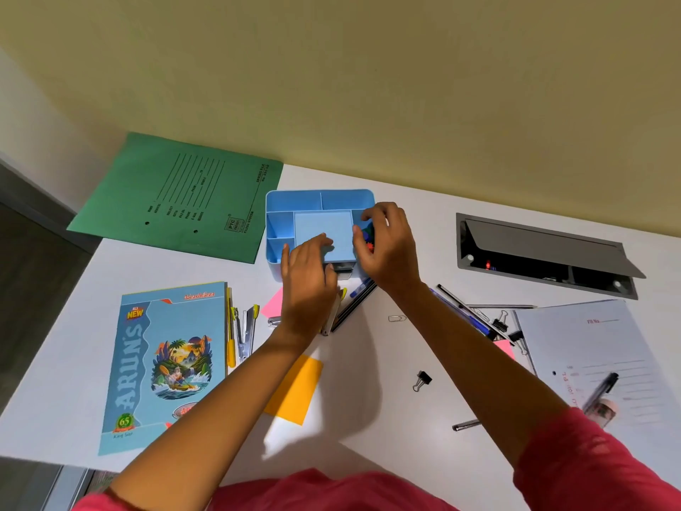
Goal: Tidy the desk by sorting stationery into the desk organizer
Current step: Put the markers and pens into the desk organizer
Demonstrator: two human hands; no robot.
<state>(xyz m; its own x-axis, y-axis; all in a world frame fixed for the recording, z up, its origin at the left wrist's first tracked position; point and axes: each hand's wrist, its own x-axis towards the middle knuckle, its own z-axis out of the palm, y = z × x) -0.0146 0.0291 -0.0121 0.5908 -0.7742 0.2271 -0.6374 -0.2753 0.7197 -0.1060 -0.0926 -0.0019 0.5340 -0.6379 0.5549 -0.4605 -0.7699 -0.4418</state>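
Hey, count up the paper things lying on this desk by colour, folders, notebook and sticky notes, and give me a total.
Green paper file folder: 1
Blue illustrated notebook: 1
Pale grey paper file folder: 1
Pink sticky notes: 2
Orange sticky note: 1
Total: 6

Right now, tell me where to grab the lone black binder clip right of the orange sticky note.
Pinch the binder clip by its black body, probably from straight above. It lies flat and alone on the desk, wire loops pointing toward you and left, so both sides of the body are free.
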